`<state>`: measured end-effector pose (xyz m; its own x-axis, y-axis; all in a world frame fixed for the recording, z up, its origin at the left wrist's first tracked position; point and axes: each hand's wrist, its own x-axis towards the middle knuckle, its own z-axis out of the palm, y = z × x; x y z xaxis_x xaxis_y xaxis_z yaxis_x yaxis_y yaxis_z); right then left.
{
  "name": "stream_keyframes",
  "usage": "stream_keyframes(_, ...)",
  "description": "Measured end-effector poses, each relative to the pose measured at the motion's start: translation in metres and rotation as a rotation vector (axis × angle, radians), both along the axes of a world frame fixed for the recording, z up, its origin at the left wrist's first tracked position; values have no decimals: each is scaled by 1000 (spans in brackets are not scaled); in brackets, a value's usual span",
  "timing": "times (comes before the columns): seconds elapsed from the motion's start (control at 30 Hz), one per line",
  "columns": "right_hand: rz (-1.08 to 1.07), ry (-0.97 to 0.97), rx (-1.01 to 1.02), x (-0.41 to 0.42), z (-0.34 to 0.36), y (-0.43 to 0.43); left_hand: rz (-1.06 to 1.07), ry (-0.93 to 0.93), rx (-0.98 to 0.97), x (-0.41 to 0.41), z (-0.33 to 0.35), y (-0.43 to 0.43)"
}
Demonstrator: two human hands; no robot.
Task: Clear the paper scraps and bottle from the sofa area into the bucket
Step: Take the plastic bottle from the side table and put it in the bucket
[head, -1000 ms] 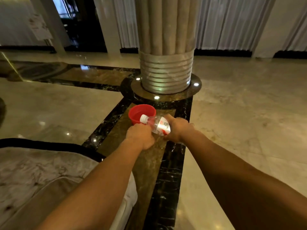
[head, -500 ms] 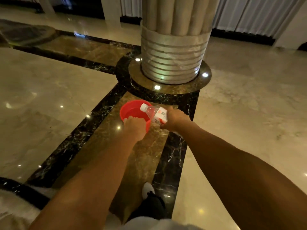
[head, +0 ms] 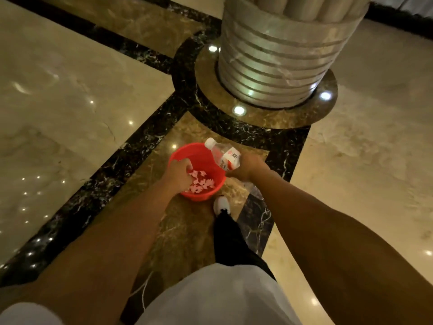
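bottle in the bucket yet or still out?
Out. The right hand holds the bottle tilted, its cap over the red bucket's rim; paper scraps lie inside.

Your right hand (head: 246, 167) covers the bottle's (head: 223, 154) base, and its label text is too blurred to read. Your left hand (head: 178, 172) hides the bucket's (head: 185, 152) near-left rim and some paper scraps (head: 202, 182) beneath your fingers.

Ahead of you a ribbed column (head: 278, 59) rises from the polished marble floor (head: 70, 95), ringed by small floor lights (head: 239, 110).
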<state>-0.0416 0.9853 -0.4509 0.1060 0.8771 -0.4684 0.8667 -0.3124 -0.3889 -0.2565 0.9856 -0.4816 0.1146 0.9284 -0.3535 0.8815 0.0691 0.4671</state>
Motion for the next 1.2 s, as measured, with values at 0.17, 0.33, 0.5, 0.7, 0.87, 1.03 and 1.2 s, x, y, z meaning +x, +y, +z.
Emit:
stream_keyframes(0.17,52,35,-94,14,-51,129,107,-30,-103,19,-47,105)
stream_keyframes(0.33,-36,70,-172,41,-85,197,202,-39,-127,31,-81,172)
stream_keyframes(0.5,-84,151,-285,40,-127,224,277,-104,-206,25,-116,211)
stream_keyframes(0.7,-116,144,-419,15,-162,235,279,7,-331,8,-144,229)
stream_keyframes(0.87,-225,145,-496,-7,-203,231,284,-32,-437,2,-179,228)
stream_keyframes(1.03,-342,207,-554,-33,-241,236,257,-53,-457,0,-208,223)
stream_keyframes(1.2,-341,240,-519,-63,-268,259,271,-62,-496,-5,-225,230)
